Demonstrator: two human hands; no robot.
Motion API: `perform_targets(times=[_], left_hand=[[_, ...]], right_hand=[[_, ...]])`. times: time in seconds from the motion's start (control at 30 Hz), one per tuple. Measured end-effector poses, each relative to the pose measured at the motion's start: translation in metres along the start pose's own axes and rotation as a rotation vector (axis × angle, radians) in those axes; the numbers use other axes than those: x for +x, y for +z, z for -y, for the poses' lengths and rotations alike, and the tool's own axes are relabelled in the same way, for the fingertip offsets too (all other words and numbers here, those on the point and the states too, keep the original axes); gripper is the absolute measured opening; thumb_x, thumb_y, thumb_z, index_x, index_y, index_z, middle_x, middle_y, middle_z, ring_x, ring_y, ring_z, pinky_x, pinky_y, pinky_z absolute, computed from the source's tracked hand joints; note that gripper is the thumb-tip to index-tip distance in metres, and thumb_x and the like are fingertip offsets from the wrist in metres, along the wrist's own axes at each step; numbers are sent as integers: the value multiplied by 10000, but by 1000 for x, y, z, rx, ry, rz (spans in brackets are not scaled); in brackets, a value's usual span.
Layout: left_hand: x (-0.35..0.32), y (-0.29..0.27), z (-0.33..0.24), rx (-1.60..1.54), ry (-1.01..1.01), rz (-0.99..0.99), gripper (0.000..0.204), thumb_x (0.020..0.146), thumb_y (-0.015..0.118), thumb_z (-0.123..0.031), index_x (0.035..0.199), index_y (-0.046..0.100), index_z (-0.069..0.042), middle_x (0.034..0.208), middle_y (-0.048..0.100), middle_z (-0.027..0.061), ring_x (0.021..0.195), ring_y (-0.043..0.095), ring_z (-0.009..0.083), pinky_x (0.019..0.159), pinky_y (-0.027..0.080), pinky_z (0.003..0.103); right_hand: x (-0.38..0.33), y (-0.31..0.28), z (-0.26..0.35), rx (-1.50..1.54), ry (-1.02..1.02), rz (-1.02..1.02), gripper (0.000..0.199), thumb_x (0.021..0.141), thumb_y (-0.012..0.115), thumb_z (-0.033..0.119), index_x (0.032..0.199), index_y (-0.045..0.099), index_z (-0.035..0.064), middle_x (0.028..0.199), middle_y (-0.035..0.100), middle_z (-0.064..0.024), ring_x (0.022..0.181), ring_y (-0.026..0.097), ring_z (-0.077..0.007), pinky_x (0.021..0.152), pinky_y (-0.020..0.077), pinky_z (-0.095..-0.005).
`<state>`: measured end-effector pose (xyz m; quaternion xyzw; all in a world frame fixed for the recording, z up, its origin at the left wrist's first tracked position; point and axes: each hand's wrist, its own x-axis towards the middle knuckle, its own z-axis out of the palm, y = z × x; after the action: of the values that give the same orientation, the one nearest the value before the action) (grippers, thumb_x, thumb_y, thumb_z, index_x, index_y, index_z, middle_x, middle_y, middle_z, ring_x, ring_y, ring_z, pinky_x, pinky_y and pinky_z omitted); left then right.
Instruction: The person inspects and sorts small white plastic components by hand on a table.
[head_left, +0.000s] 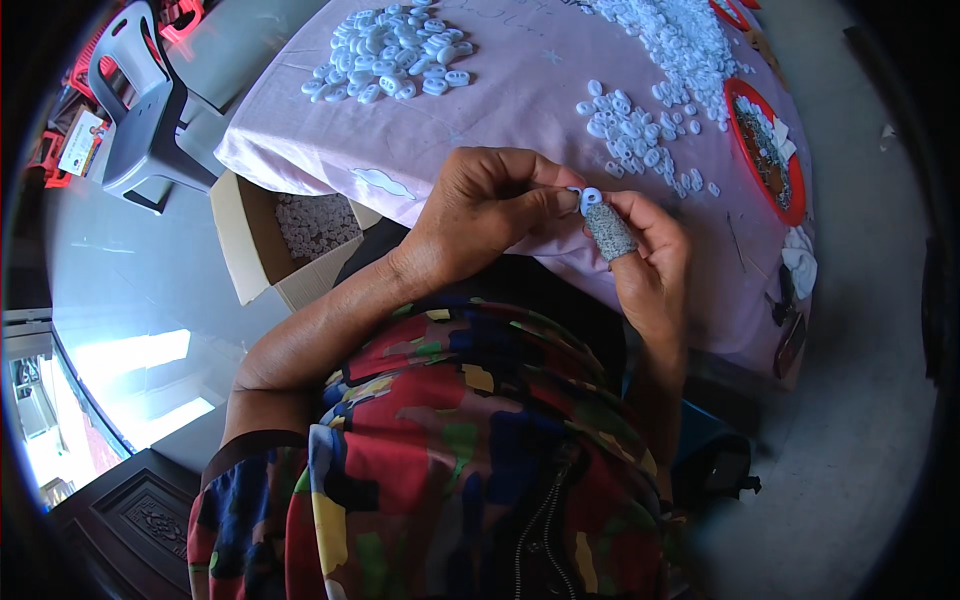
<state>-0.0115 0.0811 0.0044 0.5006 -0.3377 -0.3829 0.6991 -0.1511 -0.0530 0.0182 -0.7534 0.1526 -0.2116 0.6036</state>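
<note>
My left hand (490, 205) is closed, its thumb and forefinger pinched at a small white plastic piece (591, 197) with a hole in it. From the other side my right hand (655, 260) grips the same piece between thumb and fingers. A grey speckled knitted sleeve (611, 232) covers the right thumb. Both hands meet over the near edge of the table. How the piece sits between the fingertips is partly hidden. Just beyond lies a loose group of white oval pieces (630, 133), several with holes showing.
On the pink tablecloth (520, 110) lie another white pile (385, 55) and a large white heap (675, 45). A red tray (797, 208) holds small grey bits. A phone (790, 345) lies near the right edge. Left stand a cardboard box (240, 235) of pieces and a grey chair (150, 120).
</note>
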Motion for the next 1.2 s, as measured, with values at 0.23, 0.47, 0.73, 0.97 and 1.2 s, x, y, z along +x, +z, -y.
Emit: perform_targets(times=[0.23,0.47,0.73,0.97,1.2], left_hand=[[0,3,7,-46,13,-39,138,922,641,-65,1002,678,40,824,689,42,738,645,67,664,540,210],[-2,4,4,-140,-88,-31,149,917,634,-39,1029,668,54,887,702,91,794,675,122,731,561,236],[3,-3,-1,-69,-114,17,160,926,640,-109,1031,687,2,799,680,23,657,592,53,553,413,182],[3,-2,-7,-78,-133,-8,153,917,646,-116,1019,688,-10,792,670,6,661,586,54,581,425,196],[2,-1,-8,-89,-161,6,147,907,661,-132,993,688,-16,829,673,-2,682,579,47,611,439,199]], right_hand=[[4,-3,6,-148,-15,38,180,891,536,0,1031,630,-62,839,622,-22,760,558,-48,652,444,-188],[8,3,4,-185,-161,12,104,846,583,-18,923,643,-56,668,575,-11,616,499,-35,530,396,-215],[7,9,3,-258,-237,-33,136,859,598,24,971,633,-45,753,624,-103,650,586,-123,573,453,-279],[4,17,13,-767,-558,-104,336,794,691,69,1113,616,-6,854,629,-133,773,621,-309,671,493,-392],[8,18,6,-837,-639,-189,433,690,742,38,1105,629,-7,807,607,-109,724,601,-291,641,491,-387]])
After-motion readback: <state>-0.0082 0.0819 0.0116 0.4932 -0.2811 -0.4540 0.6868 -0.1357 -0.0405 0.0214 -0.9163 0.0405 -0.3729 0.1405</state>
